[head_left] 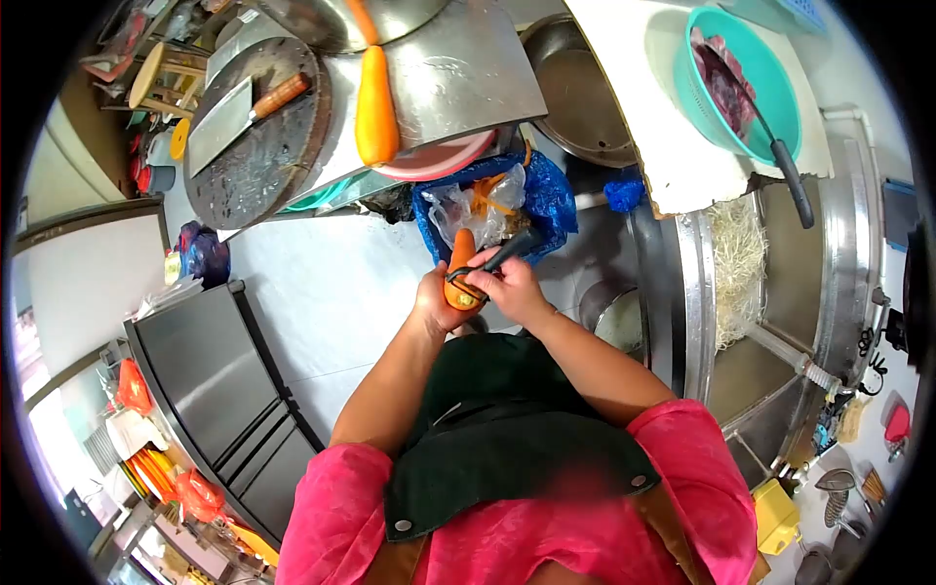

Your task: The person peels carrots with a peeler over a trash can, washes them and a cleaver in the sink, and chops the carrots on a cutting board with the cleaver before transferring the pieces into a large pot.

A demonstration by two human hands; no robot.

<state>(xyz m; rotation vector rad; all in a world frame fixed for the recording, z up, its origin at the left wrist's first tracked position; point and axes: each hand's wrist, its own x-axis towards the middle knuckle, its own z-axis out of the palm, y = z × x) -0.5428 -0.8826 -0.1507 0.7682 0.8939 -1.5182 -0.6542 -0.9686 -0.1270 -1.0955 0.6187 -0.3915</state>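
My left hand [438,298] is closed around the thick end of a carrot [462,246], whose narrow tip points away from me. In my right hand [515,295] is a black-handled peeler [511,250], its head lying across the carrot. Just beyond both hands sits a bin lined with a blue plastic bag [554,200]. Orange peels [485,198] and clear plastic lie inside it. Farther off, a large orange carrot [376,109] rests on the steel table [468,73], with part of another carrot [362,19] behind it.
A cleaver [222,127] lies on the round chopping board [278,146] at the left. At the right, a turquoise basin [690,78] holds meat and a black-handled tool. Pale shreds [738,273] fill part of the steel sink [790,263]. A metal pot [616,317] stands low at my right.
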